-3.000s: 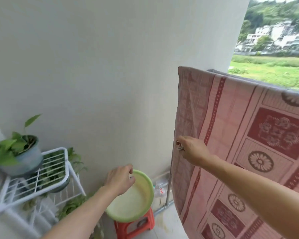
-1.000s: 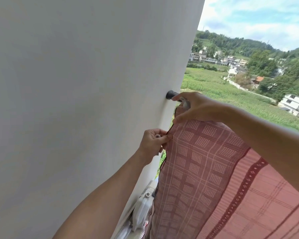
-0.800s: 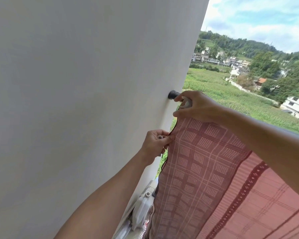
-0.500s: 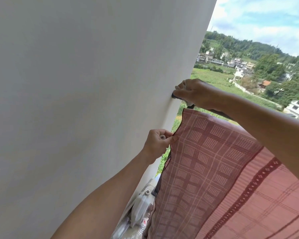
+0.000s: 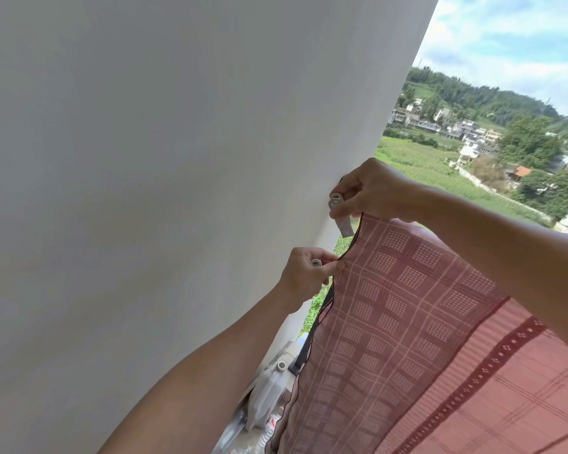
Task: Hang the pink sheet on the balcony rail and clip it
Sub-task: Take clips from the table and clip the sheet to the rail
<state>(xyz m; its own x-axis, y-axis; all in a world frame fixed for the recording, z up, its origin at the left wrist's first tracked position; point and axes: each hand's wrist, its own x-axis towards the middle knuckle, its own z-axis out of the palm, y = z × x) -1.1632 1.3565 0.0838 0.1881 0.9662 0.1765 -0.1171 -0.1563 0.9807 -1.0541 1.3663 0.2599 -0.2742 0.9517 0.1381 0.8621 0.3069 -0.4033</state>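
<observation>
The pink sheet [image 5: 417,322], patterned with checks and dark red bands, hangs over the balcony rail, which it hides almost entirely. My right hand [image 5: 371,191] is at the sheet's top left corner by the wall and pinches a pale grey clothes clip [image 5: 341,214] whose jaws point down beside the sheet's edge. My left hand [image 5: 305,276] is lower and pinches the sheet's left edge; a second small grey clip [image 5: 316,262] shows between its fingers.
A white wall [image 5: 177,158] fills the left side, close to both hands. Below, plastic bottles [image 5: 269,388] lie by a dark rail post [image 5: 304,352]. Beyond the rail lie green fields and houses [image 5: 466,139].
My right hand has come down from the rail's end at the wall, and the grey clip now shows in its fingers beside the sheet's corner. My left hand keeps its pinch on the edge.
</observation>
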